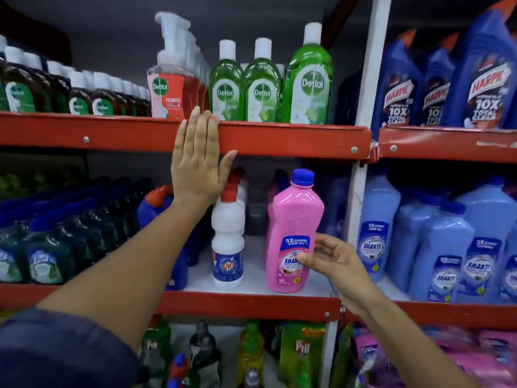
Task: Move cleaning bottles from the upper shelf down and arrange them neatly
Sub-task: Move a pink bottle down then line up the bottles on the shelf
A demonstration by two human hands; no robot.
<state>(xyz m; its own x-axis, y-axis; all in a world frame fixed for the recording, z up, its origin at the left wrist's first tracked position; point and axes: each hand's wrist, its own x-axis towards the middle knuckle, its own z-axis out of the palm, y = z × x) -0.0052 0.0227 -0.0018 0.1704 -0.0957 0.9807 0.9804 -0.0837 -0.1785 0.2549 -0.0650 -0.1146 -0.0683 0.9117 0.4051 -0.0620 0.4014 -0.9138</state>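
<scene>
A pink Shakti bottle point(292, 231) with a blue cap stands upright on the middle shelf point(251, 303). My right hand point(335, 261) is open beside it, with the thumb touching its label and the fingers spread behind its right side. My left hand point(198, 161) lies flat with straight fingers against the red front edge of the upper shelf point(293, 138) and holds nothing. On that upper shelf stand three green Dettol bottles point(261, 91) and a red Dettol foaming pump bottle point(170, 88). A white Rin bottle point(228, 239) stands left of the pink one.
Brown Dettol bottles point(78, 93) fill the upper shelf's left. Blue Harpic bottles point(447, 85) and light-blue Shakti jugs point(442, 242) fill the right bay beyond a white upright post point(361, 177). Dark green bottles point(47, 247) crowd the middle left. Pril packs point(302, 351) sit below.
</scene>
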